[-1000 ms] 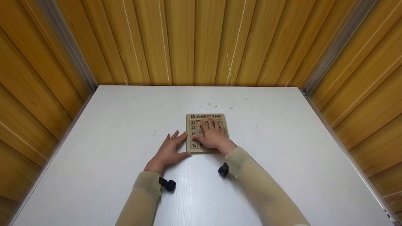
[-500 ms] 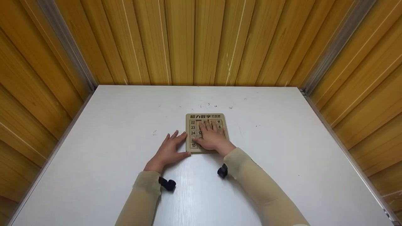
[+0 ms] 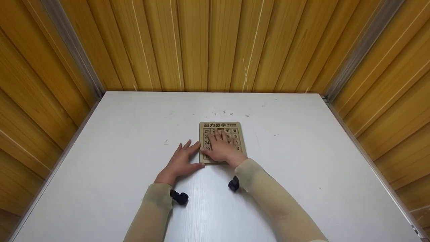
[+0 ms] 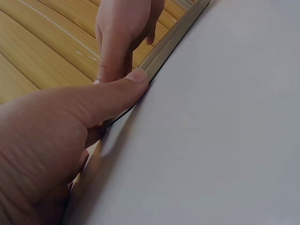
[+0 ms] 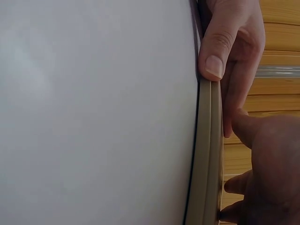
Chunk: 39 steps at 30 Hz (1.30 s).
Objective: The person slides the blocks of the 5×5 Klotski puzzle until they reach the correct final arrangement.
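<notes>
A wooden number sliding puzzle [image 3: 234,132] lies flat on the white table, numbered tiles in its frame and a dark gap in the top row. My left hand [image 3: 180,163] lies at its lower left corner, thumb against the near edge and forefinger against the left side. My right hand [image 3: 223,149] rests over the tiles with fingers spread, fingertips just below the gap, hiding several numbers. In the left wrist view, the left thumb [image 4: 112,93] presses the puzzle's edge [image 4: 176,42]. The right wrist view shows the puzzle's side [image 5: 206,154] beneath both hands.
The white table [image 3: 134,121] spreads around the puzzle, with small dark marks beyond it. Wood-patterned panels [image 3: 215,47] stand behind and on both sides. A small black camera [image 3: 179,197] sits on the left wrist, another camera [image 3: 234,184] on the right.
My right hand has shifted left across the tiles. A top-row tile has slid left, so the gap now shows one column farther right. The left hand has stayed in place.
</notes>
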Each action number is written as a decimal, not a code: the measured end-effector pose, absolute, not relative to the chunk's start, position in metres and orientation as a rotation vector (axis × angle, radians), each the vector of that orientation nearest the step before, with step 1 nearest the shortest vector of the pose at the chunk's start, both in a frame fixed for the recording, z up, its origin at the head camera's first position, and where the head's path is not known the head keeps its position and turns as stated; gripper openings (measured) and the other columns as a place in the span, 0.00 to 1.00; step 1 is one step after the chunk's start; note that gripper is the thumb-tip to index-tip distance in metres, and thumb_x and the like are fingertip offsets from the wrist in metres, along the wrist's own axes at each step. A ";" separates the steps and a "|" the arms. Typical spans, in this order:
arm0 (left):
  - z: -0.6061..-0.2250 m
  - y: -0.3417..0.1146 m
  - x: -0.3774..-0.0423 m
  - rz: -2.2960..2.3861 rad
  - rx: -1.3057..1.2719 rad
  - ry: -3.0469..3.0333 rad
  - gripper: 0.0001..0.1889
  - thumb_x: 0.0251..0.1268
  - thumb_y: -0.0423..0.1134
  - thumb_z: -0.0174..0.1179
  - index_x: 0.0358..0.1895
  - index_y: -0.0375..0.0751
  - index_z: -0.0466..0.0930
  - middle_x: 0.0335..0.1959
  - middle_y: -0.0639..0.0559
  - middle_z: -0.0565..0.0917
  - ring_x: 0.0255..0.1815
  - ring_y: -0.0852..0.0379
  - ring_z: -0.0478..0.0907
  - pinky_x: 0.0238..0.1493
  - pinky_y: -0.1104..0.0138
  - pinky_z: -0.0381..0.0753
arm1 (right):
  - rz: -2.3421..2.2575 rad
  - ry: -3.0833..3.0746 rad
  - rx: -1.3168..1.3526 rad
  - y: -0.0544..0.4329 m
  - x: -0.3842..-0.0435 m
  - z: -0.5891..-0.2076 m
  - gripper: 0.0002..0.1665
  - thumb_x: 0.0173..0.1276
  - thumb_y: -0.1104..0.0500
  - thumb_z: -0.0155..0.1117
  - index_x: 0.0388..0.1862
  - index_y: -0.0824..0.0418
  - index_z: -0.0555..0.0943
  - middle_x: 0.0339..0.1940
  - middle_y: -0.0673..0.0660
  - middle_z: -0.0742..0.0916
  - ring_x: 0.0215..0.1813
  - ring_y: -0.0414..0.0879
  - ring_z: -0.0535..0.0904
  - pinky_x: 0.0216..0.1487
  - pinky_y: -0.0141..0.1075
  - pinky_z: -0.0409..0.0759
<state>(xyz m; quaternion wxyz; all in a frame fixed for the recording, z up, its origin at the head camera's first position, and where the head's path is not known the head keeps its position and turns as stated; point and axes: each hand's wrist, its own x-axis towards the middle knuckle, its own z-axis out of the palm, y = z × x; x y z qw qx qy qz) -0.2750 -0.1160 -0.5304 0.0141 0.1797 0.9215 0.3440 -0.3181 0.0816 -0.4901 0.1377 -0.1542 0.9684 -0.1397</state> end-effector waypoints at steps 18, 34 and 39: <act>-0.529 -0.117 -0.274 1.068 0.546 2.875 0.46 0.59 0.53 0.74 0.79 0.45 0.64 0.80 0.51 0.67 0.86 0.46 0.51 0.88 0.48 0.38 | -0.493 2.853 -0.286 0.113 -0.316 -0.484 0.55 0.74 0.28 0.51 0.87 0.56 0.47 0.87 0.65 0.47 0.87 0.67 0.36 0.82 0.73 0.35; -0.529 -0.115 -0.274 1.070 0.467 2.847 0.46 0.59 0.55 0.73 0.80 0.50 0.63 0.82 0.53 0.64 0.87 0.45 0.48 0.88 0.48 0.39 | -0.446 2.839 -0.297 0.109 -0.317 -0.489 0.54 0.75 0.27 0.48 0.87 0.53 0.45 0.88 0.65 0.47 0.87 0.65 0.35 0.83 0.70 0.36; -0.530 -0.116 -0.275 1.079 0.485 2.851 0.45 0.59 0.54 0.73 0.79 0.49 0.64 0.81 0.53 0.66 0.87 0.45 0.49 0.88 0.47 0.40 | -0.431 2.831 -0.320 0.104 -0.316 -0.489 0.55 0.75 0.27 0.47 0.87 0.54 0.45 0.88 0.64 0.46 0.88 0.64 0.35 0.83 0.70 0.36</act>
